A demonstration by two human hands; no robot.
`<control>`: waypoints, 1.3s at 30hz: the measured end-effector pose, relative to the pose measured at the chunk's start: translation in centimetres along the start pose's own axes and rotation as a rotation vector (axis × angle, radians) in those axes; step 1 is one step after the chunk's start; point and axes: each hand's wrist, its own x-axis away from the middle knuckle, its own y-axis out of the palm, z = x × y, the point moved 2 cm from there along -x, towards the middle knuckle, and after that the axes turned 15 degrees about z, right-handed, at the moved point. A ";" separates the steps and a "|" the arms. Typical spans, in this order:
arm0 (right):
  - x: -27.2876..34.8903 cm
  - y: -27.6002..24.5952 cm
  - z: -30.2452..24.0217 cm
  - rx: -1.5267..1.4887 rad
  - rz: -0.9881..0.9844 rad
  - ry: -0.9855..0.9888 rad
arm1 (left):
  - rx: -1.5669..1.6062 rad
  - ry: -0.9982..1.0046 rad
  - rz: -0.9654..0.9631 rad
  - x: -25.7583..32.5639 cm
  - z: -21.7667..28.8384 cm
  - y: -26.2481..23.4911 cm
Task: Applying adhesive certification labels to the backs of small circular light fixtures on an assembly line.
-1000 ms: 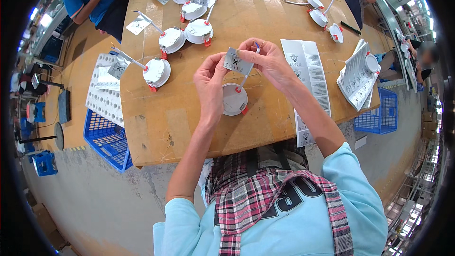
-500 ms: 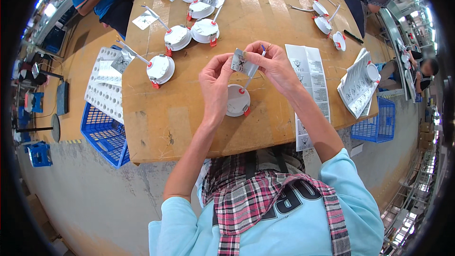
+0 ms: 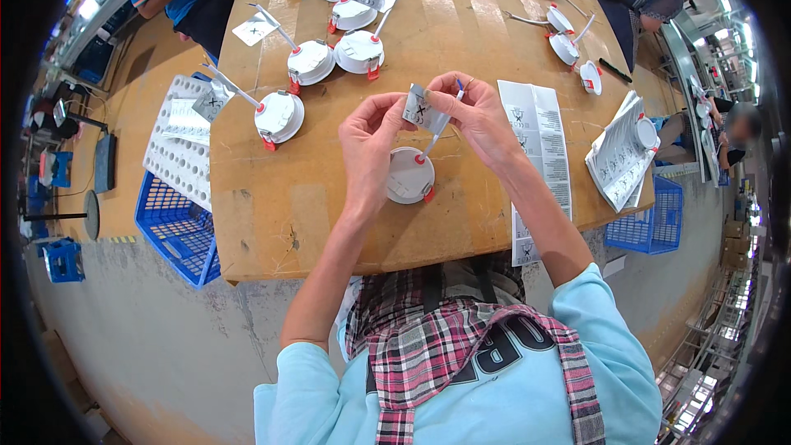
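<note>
- Left hand [image 3: 368, 142] and right hand [image 3: 478, 119] are raised together over the middle of the wooden counter [image 3: 272, 222]; both are pinched on one small grey tag [image 3: 422, 109], left fingertips at its 9 o'clock edge, right fingertips at its 3 o'clock edge.
- A thin white cable [image 3: 434, 142] runs from the tag toward 6 o'clock, down to a round white lamp fitting [image 3: 409, 175] with red clips; the fitting lies flat on the counter directly below the hands.
- Finished fittings [image 3: 280, 114] with tags lie in a group at 10 to 11 o'clock of the hands.
- Printed leaflets [image 3: 540, 136] lie flat at 3 o'clock, just beside the right hand.
- A blue crate [image 3: 169, 222] sits off the counter edge at 8 o'clock.
</note>
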 end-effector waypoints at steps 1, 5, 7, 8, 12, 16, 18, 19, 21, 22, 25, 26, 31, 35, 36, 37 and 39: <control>0.0 0.1 0.0 -0.003 -0.002 -0.003 | -0.001 -0.002 0.005 -0.1 0.1 -0.1; 0.0 0.1 0.2 -0.008 0.001 -0.003 | 0.148 -0.212 -0.056 -0.4 -0.1 -0.6; 0.0 0.3 0.1 -0.029 0.008 0.005 | 0.163 -0.267 -0.079 -0.6 -0.2 -0.8; 0.1 0.4 0.0 -0.028 0.007 0.009 | 0.171 -0.302 -0.087 -0.7 -0.4 -1.0; 0.2 0.7 0.0 -0.032 0.020 -0.005 | 0.220 -0.371 -0.107 -0.5 -0.2 -1.1; -0.1 0.4 0.0 -0.042 0.027 -0.030 | 0.251 -0.477 -0.141 -0.8 0.2 -1.0; 0.0 0.4 -0.1 -0.063 0.023 -0.019 | 0.107 -0.268 -0.055 -0.9 0.2 -1.2; 0.1 0.4 -0.1 -0.085 0.020 -0.011 | 0.107 -0.269 -0.053 -0.9 0.1 -1.3; 0.0 0.4 0.0 -0.065 0.019 -0.009 | 0.119 -0.264 -0.023 -0.8 0.0 -1.6; -0.1 0.4 0.1 -0.045 0.021 -0.012 | 0.121 -0.264 -0.023 -0.8 0.0 -1.6; -0.1 0.3 0.1 -0.009 0.029 -0.015 | 0.155 -0.266 -0.001 -0.7 0.6 -1.4; -0.1 0.3 0.1 -0.009 0.031 -0.014 | 0.126 -0.197 -0.015 -0.5 0.8 -1.1; 0.0 0.5 -0.1 -0.021 0.009 -0.042 | -0.118 0.031 -0.021 0.2 0.9 -0.4; 0.2 0.8 -0.2 -0.006 0.046 -0.054 | -0.151 0.081 -0.014 0.1 0.4 -0.8; 0.4 0.9 -0.3 0.006 0.056 -0.069 | -0.134 0.073 -0.003 0.1 0.4 -0.8; 0.5 0.9 -0.3 0.017 0.067 -0.084 | -0.138 0.075 -0.008 0.1 0.5 -0.8; 0.6 1.0 -0.4 0.031 0.065 -0.109 | -0.058 0.044 -0.006 0.0 0.7 -0.7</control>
